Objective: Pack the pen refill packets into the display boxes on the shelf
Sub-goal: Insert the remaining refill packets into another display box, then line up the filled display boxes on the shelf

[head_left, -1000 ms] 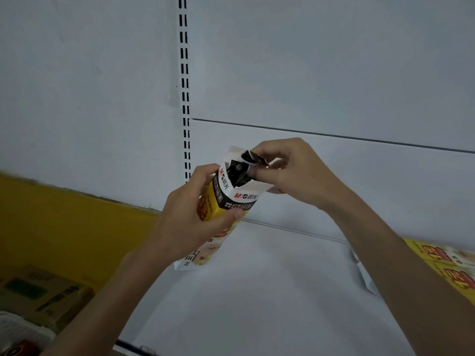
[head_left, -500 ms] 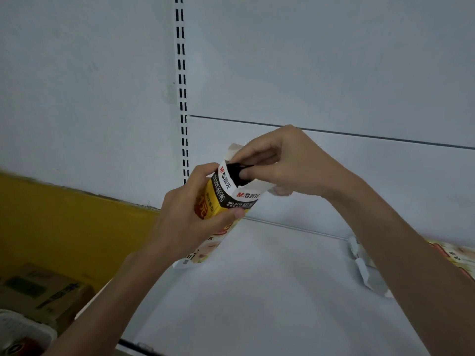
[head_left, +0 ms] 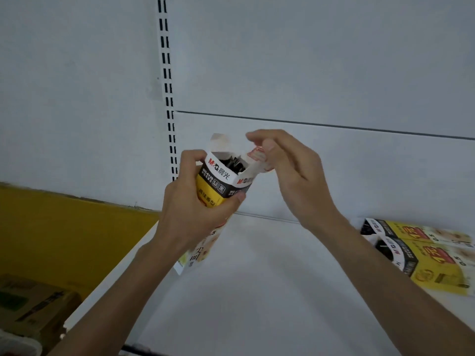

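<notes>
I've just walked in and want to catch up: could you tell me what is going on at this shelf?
A person is working at the top of a display box held above the white shelf. The left hand grips the box's body and holds it roughly upright, while the right hand pinches its top flap, which is bent outward. Dark refills show in the open top. At the shelf's right, a rear box and a front box lie on their sides.
</notes>
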A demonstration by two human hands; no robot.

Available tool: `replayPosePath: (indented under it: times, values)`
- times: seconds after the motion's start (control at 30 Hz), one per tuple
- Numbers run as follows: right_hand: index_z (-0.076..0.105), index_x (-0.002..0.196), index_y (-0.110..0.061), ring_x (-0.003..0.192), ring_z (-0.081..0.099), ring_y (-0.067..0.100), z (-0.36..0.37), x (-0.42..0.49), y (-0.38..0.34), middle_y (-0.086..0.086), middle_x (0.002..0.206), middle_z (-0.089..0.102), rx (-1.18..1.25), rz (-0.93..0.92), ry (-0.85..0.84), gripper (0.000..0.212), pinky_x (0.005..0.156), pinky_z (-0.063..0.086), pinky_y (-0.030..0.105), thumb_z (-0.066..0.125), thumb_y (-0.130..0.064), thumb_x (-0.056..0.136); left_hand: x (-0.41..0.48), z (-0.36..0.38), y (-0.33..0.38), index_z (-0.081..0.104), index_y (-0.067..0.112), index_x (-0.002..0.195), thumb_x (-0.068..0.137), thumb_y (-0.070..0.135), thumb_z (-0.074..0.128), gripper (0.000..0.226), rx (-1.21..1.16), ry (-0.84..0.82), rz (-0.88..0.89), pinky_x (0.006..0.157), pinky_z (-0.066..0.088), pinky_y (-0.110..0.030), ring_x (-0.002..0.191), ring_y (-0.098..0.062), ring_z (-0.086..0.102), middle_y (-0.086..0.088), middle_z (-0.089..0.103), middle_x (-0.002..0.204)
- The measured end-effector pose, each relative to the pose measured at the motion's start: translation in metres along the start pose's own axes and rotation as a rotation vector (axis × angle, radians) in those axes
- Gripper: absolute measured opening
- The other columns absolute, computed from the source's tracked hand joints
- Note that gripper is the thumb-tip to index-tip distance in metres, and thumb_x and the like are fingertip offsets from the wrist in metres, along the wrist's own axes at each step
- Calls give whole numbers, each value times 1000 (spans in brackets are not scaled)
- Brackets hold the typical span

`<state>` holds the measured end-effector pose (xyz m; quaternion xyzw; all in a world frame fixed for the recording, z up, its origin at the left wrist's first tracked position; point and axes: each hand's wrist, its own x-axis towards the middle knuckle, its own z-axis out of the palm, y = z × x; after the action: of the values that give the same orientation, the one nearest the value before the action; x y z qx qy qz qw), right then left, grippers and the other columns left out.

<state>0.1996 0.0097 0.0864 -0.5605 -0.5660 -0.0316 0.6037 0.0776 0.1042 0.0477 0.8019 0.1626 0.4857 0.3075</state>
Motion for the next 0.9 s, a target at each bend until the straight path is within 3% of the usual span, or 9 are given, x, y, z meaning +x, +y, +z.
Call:
replayPosePath:
  times: [0.07, 0.13, 0.3, 0.47, 0.57, 0.77, 0.9]
  values:
    - [60, 91, -19, 88, 58, -1, -6, -14, 5, -9, 94, 62, -71, -83, 182, 10, 76, 46, 15, 50, -20, 89, 1, 11, 7, 31, 35, 98, 69, 24, 77, 55, -57, 36, -23, 53, 38, 2, 74, 23, 52, 26, 51, 86]
    - [54, 87, -23, 88, 56, -1, -15, -28, 7, -10, 92, 56, -126, -105, 233, 3, 73, 47, 12, 56, -21, 86, 0, 23, 19, 25, 36, 109, 69, 26, 76, 66, -110, 81, -41, 54, 38, 3, 76, 24, 51, 29, 48, 90]
    - [49, 99, -42, 103, 58, 0, -52, -52, 0, -14, 115, 54, 55, 50, 29, 30, 74, 53, 18, 68, -27, 82, -13, 64, 62, 19, 38, 119, 72, 17, 74, 76, -176, 54, 34, 59, 43, -3, 85, 11, 57, 22, 52, 100]
    - [50, 111, -31, 96, 63, 5, -115, -77, -6, -15, 115, 58, 128, 84, 53, 38, 69, 52, 17, 69, -17, 81, -40, 112, 109, 22, 43, 118, 73, 10, 72, 74, -270, -39, 54, 65, 49, -12, 94, -6, 61, 7, 54, 113]
    - [51, 117, -28, 99, 60, -2, -159, -93, -8, -13, 115, 59, 88, 68, 33, 37, 73, 52, 15, 63, -15, 85, -56, 135, 136, 23, 46, 121, 74, 20, 74, 74, -325, -147, 45, 69, 50, -14, 99, -5, 59, 14, 54, 114]
    - [58, 101, -34, 96, 64, 15, -224, -117, -8, -6, 108, 64, 136, 171, -77, 27, 78, 56, 34, 49, -19, 79, -76, 166, 167, 36, 49, 112, 65, 37, 68, 57, -381, -255, -24, 69, 55, -25, 92, -5, 59, 18, 56, 104]
    - [60, 92, -23, 90, 66, 11, -239, -122, -8, -10, 94, 66, 269, 215, -50, 15, 72, 56, 29, 50, -20, 81, -79, 177, 176, 43, 50, 106, 74, 40, 68, 42, -429, -270, -29, 68, 54, -21, 93, -5, 59, 21, 59, 100]
